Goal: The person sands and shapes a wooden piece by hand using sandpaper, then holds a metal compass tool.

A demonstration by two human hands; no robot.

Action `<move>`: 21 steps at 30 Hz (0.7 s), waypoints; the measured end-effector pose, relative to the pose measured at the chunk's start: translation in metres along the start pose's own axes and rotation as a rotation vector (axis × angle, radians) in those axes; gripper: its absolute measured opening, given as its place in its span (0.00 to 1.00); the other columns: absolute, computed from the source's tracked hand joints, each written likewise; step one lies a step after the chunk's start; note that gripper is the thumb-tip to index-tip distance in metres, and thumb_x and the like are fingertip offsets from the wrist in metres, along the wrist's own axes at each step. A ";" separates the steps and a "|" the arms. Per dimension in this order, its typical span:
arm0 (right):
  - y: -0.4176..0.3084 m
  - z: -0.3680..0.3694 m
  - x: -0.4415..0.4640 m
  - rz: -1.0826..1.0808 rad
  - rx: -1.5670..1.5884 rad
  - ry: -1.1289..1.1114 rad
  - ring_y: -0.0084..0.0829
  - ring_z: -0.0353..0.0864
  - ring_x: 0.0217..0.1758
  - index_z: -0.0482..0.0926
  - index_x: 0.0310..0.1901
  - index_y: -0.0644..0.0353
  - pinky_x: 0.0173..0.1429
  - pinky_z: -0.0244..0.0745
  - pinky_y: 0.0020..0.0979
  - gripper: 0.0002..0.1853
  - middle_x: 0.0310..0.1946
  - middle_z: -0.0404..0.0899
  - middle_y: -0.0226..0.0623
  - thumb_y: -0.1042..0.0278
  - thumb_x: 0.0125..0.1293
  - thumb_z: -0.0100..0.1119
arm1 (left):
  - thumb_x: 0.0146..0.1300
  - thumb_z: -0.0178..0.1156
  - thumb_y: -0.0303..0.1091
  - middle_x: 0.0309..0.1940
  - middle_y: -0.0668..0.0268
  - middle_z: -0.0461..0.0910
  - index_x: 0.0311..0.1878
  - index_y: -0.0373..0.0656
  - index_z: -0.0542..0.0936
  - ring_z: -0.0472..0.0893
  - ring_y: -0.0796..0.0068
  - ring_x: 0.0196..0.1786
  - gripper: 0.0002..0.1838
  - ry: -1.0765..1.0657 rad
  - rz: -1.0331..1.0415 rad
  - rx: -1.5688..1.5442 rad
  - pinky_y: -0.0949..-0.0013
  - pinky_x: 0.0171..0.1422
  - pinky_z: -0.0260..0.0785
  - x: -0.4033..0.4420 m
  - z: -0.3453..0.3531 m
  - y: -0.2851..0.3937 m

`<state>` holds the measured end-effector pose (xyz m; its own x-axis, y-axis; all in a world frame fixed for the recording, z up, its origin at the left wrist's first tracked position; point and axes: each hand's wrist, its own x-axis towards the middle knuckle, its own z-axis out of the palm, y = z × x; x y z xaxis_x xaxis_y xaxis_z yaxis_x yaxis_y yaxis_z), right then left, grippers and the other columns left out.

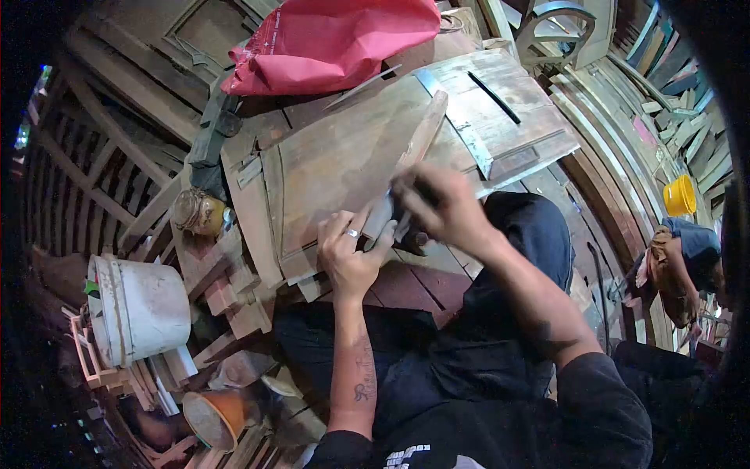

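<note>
My left hand (351, 254), with a ring on one finger, is closed around the near end of a narrow wooden piece (426, 129). The piece slants away over a wooden panel (328, 172). Just beyond the left fingers, my right hand (447, 207) is curled close over the piece and partly smeared by motion. What it grips is hidden. A greyish surface (379, 217) shows between the hands; I cannot tell whether it belongs to the piece. A metal ruler (457, 125) and a thin black stick (494, 97) lie on the panel's far side.
A red bag (336, 43) lies behind the panel. On the left stand a white bucket (152, 313), a jar (199, 213) and wood offcuts (226, 285). An orange container (215, 418) sits lower left. Long boards (601, 168), a yellow bucket (680, 195) and another person (680, 270) are at right.
</note>
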<state>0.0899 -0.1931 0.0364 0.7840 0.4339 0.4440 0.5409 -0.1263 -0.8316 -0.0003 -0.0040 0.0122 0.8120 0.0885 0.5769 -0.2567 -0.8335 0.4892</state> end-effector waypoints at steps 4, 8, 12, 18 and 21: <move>0.006 -0.005 0.010 0.091 -0.036 0.138 0.45 0.91 0.39 0.85 0.49 0.63 0.43 0.83 0.42 0.08 0.36 0.87 0.52 0.73 0.71 0.68 | 0.56 0.79 0.33 0.34 0.61 0.83 0.53 0.37 0.91 0.81 0.59 0.39 0.21 0.038 0.009 0.017 0.56 0.50 0.71 0.003 -0.002 0.003; -0.005 0.011 -0.014 -0.058 -0.045 -0.073 0.47 0.92 0.38 0.83 0.52 0.61 0.43 0.84 0.42 0.11 0.34 0.87 0.50 0.73 0.70 0.69 | 0.57 0.78 0.37 0.33 0.62 0.82 0.53 0.40 0.91 0.81 0.58 0.38 0.21 0.022 0.006 -0.009 0.56 0.49 0.70 0.000 0.004 -0.003; 0.004 -0.004 0.010 0.063 -0.038 0.145 0.31 0.90 0.34 0.85 0.51 0.66 0.41 0.82 0.33 0.08 0.33 0.88 0.45 0.75 0.74 0.66 | 0.56 0.78 0.37 0.33 0.64 0.81 0.53 0.41 0.91 0.81 0.59 0.38 0.21 0.038 -0.002 0.023 0.56 0.49 0.70 0.001 0.000 0.001; -0.011 0.008 -0.010 -0.079 -0.013 -0.039 0.55 0.89 0.40 0.82 0.50 0.62 0.45 0.84 0.46 0.10 0.34 0.86 0.53 0.73 0.68 0.69 | 0.55 0.79 0.35 0.33 0.62 0.83 0.54 0.39 0.91 0.81 0.59 0.38 0.23 0.006 0.021 0.001 0.57 0.49 0.70 0.001 -0.001 -0.002; -0.004 -0.001 0.001 0.068 0.025 0.062 0.51 0.92 0.40 0.84 0.49 0.62 0.44 0.84 0.44 0.09 0.35 0.87 0.52 0.74 0.69 0.68 | 0.54 0.79 0.34 0.32 0.62 0.82 0.54 0.39 0.91 0.80 0.59 0.37 0.22 0.038 0.026 0.017 0.57 0.49 0.70 0.002 0.002 -0.001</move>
<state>0.0890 -0.1929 0.0412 0.8362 0.3694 0.4053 0.4786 -0.1309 -0.8682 0.0026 -0.0038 0.0118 0.7848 0.0874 0.6136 -0.2680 -0.8448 0.4632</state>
